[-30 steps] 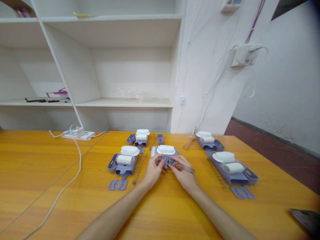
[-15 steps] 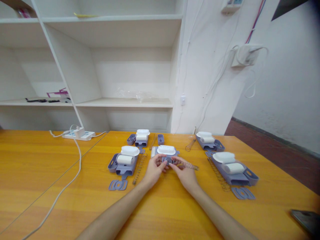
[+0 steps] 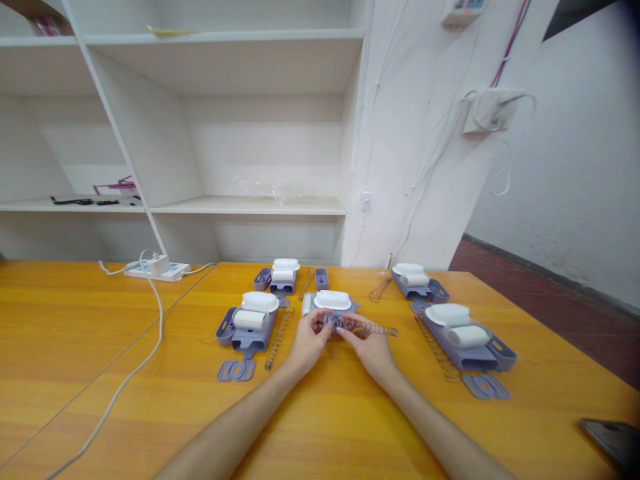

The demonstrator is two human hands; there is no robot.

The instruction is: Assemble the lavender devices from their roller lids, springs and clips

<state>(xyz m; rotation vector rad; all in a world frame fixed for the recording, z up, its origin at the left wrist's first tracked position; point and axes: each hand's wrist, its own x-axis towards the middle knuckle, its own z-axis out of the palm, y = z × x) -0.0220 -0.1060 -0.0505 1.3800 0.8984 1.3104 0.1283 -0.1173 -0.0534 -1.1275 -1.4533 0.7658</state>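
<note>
My left hand (image 3: pixel 309 342) pinches a small purple plastic clip (image 3: pixel 334 323) in front of a purple holder with a white brush top (image 3: pixel 332 301). Against the clip my right hand (image 3: pixel 371 348) holds a long coiled metal spring (image 3: pixel 373 328); the spring runs out to the right, level above the table. Both hands have their fingers closed on these parts. They meet over the middle of the orange table (image 3: pixel 150 400).
Several other purple-and-white holder sets lie around: at the left (image 3: pixel 249 325), at the back (image 3: pixel 283 274), and two at the right (image 3: pixel 466 341) (image 3: pixel 417 281). Loose springs (image 3: pixel 278 331) and flat purple clips (image 3: pixel 236 369) lie beside them. A white power strip (image 3: pixel 156 269) with its cable is at the back left, a dark phone (image 3: pixel 613 440) at the right edge.
The spring has swung from pointing down-right to lying level to the right, and my right hand has moved in closer to the clip. My left hand has hardly moved.
</note>
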